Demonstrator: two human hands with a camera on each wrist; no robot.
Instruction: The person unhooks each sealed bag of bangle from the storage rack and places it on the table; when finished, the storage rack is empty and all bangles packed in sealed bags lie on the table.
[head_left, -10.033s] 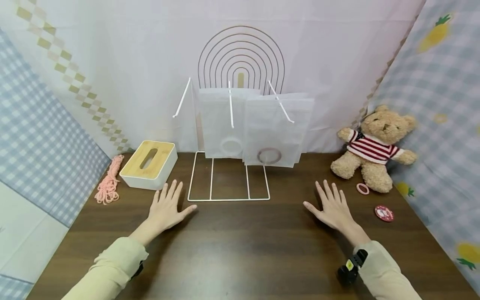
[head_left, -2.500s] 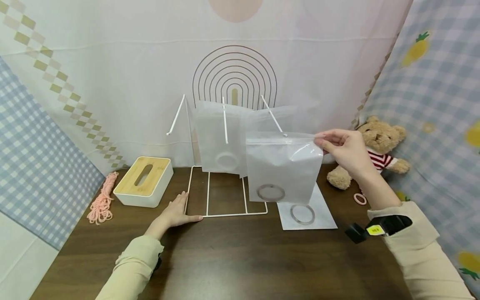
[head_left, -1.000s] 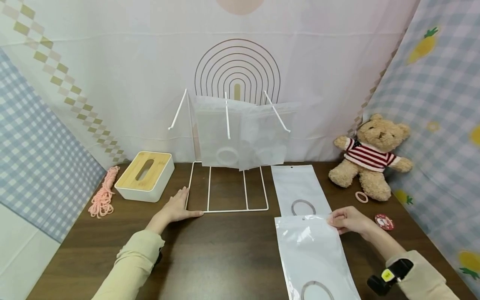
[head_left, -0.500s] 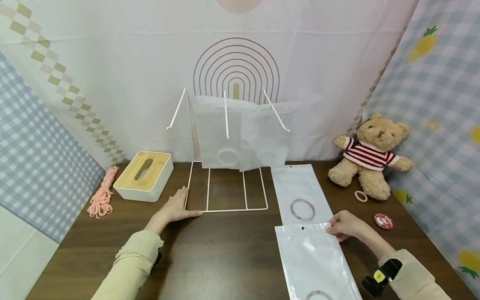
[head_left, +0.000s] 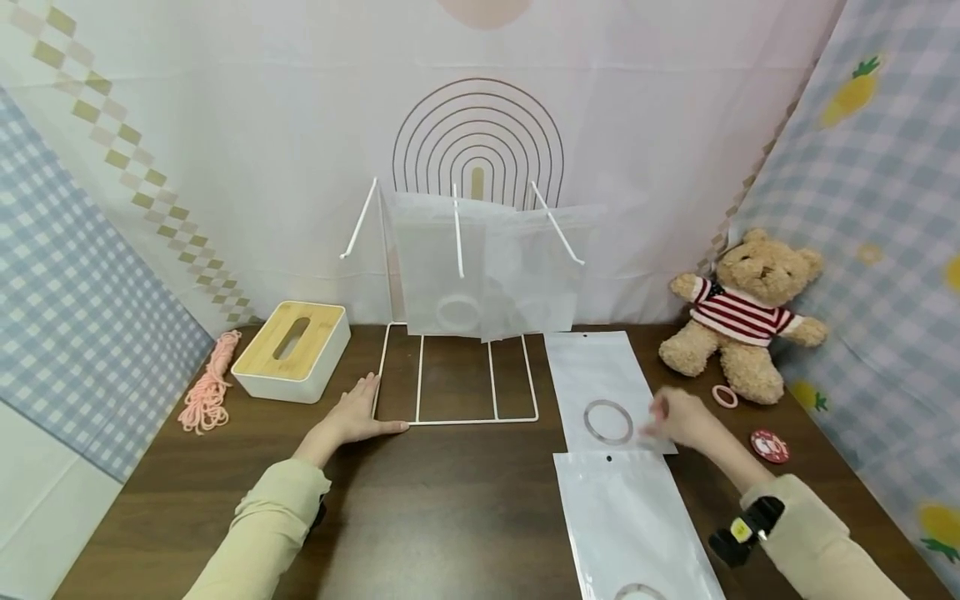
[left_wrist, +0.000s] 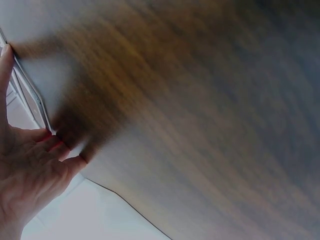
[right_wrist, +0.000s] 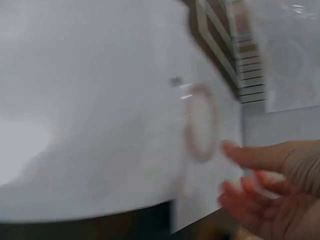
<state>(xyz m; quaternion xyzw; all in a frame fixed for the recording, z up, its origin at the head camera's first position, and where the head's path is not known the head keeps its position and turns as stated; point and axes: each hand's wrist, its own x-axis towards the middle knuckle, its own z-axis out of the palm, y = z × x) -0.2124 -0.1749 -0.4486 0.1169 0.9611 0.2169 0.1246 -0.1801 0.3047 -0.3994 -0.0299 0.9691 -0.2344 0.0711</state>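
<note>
Bags are being laid out on the surface (head_left: 450,517), and judging by how things lie, this is the moment just after one has been set down.

At far left a pink rope (head_left: 210,383) and a tissue box (head_left: 292,350) are sitting untouched. The left grip (head_left: 352,417) is lying flat and open on the surface, holding nothing. Its thumb is resting against the front corner of the rack (head_left: 457,421), and the left wrist view is showing a fingertip at the wire (left_wrist: 35,100), so it seems to be steadying the rack.

Two frosted hung bags (head_left: 450,267) are hanging on the rack's prongs, a faint ring showing inside at least the left one.

Right of the rack, the far bag (head_left: 600,375) is lying flat with a ring (head_left: 607,421) inside. The near bag (head_left: 637,525) is lying just in front of it, its own ring showing at the bottom edge.

The right grip (head_left: 682,417) is hovering, blurred, at the far bag's right edge. Its fingers (right_wrist: 250,155) are loosely extended and holding nothing.

Taking another bag would call for lifting its hole clear along a slanted prong while the rack is being held down.

At far right a bear (head_left: 742,317), a hair tie (head_left: 724,397) and a red badge (head_left: 769,446) are lying apart from the bags.
</note>
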